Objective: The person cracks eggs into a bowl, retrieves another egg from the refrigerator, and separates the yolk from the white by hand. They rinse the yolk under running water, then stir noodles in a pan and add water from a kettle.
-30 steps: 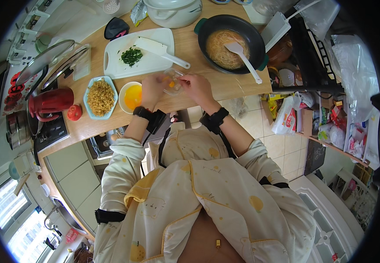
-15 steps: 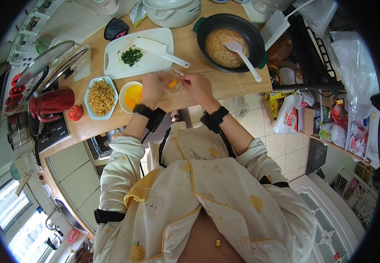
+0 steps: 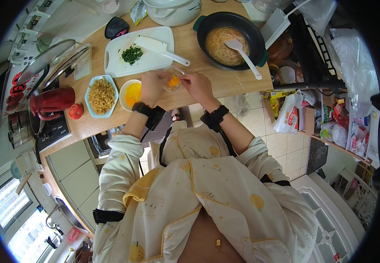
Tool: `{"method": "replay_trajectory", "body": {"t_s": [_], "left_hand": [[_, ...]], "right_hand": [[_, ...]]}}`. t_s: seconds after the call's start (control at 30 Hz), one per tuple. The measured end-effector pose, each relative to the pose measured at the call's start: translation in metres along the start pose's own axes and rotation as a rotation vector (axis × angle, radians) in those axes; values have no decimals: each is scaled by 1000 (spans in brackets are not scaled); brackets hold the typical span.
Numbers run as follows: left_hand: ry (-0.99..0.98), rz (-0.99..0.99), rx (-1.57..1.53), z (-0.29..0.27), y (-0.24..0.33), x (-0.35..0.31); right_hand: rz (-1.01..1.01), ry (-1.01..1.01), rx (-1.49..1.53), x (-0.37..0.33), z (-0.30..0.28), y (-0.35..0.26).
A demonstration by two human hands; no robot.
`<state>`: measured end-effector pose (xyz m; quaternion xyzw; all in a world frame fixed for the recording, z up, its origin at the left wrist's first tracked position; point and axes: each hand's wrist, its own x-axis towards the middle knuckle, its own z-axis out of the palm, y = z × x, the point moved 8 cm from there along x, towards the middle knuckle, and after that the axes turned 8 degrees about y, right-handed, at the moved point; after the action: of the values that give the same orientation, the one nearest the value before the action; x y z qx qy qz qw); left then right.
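A small clear plastic container (image 3: 171, 88) with a bright orange, soft-looking piece (image 3: 174, 80) in it is between my hands at the counter's front. My left hand (image 3: 152, 87) is curled closed at its left side, gripping its edge; the fingertips are partly hidden. On the other side my right hand (image 3: 198, 88) pinches at the rim, and whatever lies between thumb and finger is too small to name. Just left of my left hand is a white bowl (image 3: 123, 97) of yellow beaten egg (image 3: 133, 94). Behind lies a white cutting board (image 3: 157, 37) with chopped greens (image 3: 131, 55) and a white-handled cleaver (image 3: 172, 55).
A black pan (image 3: 203, 37) of noodles in broth, with a white spatula (image 3: 245, 57), stands at the right. Leftward are a pale-blue dish of brown grains (image 3: 101, 97), a tomato (image 3: 75, 111) and a red kettle (image 3: 54, 103). A lidded white pot (image 3: 172, 15) is at the back.
The orange piece in the clear container has shifted slightly and looks more spread. Both hands stay almost in place, with only small finger movements.
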<state>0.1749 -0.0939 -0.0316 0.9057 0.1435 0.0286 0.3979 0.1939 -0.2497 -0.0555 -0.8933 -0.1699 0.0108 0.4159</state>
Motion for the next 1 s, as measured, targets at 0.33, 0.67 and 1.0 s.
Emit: {"method": "replay_trajectory", "body": {"t_s": [0.33,0.67,1.0], "left_hand": [[-17,-12,-23,5,-7,1],[-83,-57,-81,14,-22,-1],[-50,106,211,10,1,-8]], "right_hand": [[8,3,14,-2,2,1],[49,-52,26,-3,5,0],[36,-23,2,-5,6,2]]}}
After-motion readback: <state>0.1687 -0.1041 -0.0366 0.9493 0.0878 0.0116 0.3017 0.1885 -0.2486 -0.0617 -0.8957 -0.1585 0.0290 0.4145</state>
